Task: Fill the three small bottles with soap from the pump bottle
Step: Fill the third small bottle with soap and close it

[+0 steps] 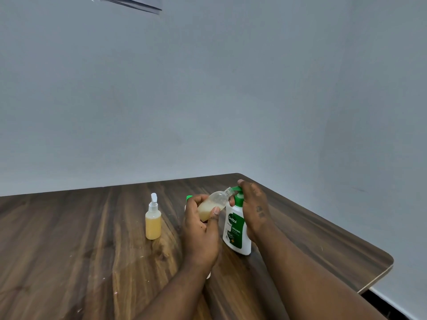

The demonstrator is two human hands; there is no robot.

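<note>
One capped bottle (153,221), nearly full, stands on the worktop (69,250) to the left of the left hand (201,232). That hand grips a tilted bottle (216,202), roughly a third full, with its open neck at the pump bottle (236,229) nozzle. The right hand (254,209) wraps the pump head, forefinger on top. A green cap (189,198) behind the left hand, mostly hidden, may be the third bottle's.
</note>
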